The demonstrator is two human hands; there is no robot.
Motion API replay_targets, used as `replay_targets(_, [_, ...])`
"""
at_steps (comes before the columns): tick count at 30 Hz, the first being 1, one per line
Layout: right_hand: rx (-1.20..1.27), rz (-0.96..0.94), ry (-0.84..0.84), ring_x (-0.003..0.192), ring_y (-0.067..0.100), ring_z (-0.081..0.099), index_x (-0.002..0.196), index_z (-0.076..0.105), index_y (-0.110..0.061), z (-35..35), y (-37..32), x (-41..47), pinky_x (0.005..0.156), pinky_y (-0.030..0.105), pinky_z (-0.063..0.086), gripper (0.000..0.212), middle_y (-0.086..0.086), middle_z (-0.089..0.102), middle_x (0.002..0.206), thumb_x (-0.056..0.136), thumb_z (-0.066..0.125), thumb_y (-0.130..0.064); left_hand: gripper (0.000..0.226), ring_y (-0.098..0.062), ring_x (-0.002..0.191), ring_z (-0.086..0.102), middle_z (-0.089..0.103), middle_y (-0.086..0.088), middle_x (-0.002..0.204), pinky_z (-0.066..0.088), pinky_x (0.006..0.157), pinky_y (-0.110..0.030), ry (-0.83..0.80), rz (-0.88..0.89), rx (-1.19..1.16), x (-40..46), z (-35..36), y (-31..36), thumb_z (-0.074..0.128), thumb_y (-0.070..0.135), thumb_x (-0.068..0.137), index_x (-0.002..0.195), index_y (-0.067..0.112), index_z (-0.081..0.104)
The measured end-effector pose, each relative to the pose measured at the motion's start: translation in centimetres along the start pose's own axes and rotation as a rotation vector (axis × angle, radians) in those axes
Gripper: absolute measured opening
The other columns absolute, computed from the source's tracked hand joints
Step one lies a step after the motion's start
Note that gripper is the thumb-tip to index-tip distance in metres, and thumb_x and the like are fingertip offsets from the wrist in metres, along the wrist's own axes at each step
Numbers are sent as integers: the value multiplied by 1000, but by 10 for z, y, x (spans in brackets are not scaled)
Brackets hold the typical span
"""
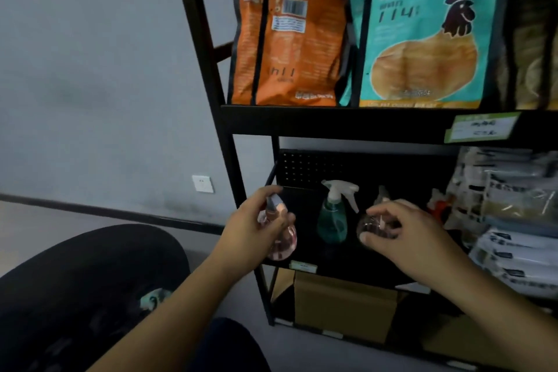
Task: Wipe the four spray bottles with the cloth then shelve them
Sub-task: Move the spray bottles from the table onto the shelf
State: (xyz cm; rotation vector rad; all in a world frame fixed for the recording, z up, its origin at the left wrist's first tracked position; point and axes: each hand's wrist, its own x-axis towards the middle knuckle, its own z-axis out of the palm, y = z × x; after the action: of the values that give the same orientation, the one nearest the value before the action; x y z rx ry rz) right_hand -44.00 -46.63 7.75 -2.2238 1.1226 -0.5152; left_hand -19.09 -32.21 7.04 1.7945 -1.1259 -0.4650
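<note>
My left hand grips a pink spray bottle by its neck at the left end of the black shelf. A teal spray bottle with a white trigger head stands upright in the middle of that shelf. My right hand closes around a clear round spray bottle to the teal one's right. Further right, a spray bottle with an orange and white head shows only partly behind my right hand. A teal cloth lies on my lap at the lower left.
Orange snack bags and a teal bag with a rooster fill the shelf above. White packets are stacked at the right of the bottle shelf. A cardboard box sits below. A grey wall and a socket are to the left.
</note>
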Motion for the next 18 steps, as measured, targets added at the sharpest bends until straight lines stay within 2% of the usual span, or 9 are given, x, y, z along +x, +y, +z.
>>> replay_targets(2, [14, 23, 3, 109, 11, 60, 127, 62, -36, 3, 11, 3, 89, 30, 52, 44, -17, 50, 129, 87, 79, -43, 43, 0, 90, 73, 72, 21, 99, 66, 83, -34, -25, -1, -5, 12, 14, 0, 71, 34, 102, 140, 43, 54])
replay_targets(5, [28, 45, -8, 102, 7, 58, 125, 64, -35, 10, 26, 9, 85, 24, 47, 43, -19, 49, 124, 86, 81, -42, 44, 12, 90, 68, 70, 23, 98, 64, 85, -28, -28, 3, 14, 32, 33, -5, 71, 35, 102, 142, 41, 53])
replay_targets(7, [40, 54, -16, 105, 7, 58, 126, 63, -33, 17, 32, 14, 86, 24, 47, 43, -19, 49, 121, 87, 80, -42, 43, 16, 88, 66, 69, 25, 97, 61, 79, -18, -47, 2, 16, 44, 43, -11, 70, 35, 102, 140, 41, 53])
replay_targets(9, [52, 62, -24, 109, 9, 58, 128, 63, -32, 23, 37, 19, 89, 25, 48, 44, -20, 47, 119, 88, 79, -42, 44, 11, 91, 67, 68, 20, 105, 56, 76, -14, -47, 4, 43, 57, 52, -16, 70, 38, 102, 141, 42, 51])
replay_targets(12, [63, 68, -34, 110, 5, 56, 129, 62, -33, 32, 42, 28, 86, 21, 44, 44, -20, 48, 120, 88, 78, -42, 42, -2, 101, 68, 69, 13, 112, 56, 83, -19, -44, -13, 53, 78, 62, -28, 69, 39, 102, 140, 42, 51])
replay_targets(15, [66, 77, -34, 109, 4, 57, 128, 63, -34, 43, 45, 34, 85, 19, 44, 45, -19, 49, 121, 87, 80, -43, 37, -4, 102, 70, 70, 14, 108, 58, 88, -23, -50, -46, 25, 93, 71, -38, 70, 36, 102, 131, 47, 50])
replay_targets(18, [72, 83, -27, 106, 5, 58, 130, 63, -33, 51, 47, 38, 81, 16, 44, 47, -16, 51, 122, 87, 80, -42, 41, -8, 102, 71, 70, 10, 117, 62, 92, -33, -54, -87, 17, 105, 77, -46, 70, 37, 102, 137, 47, 50])
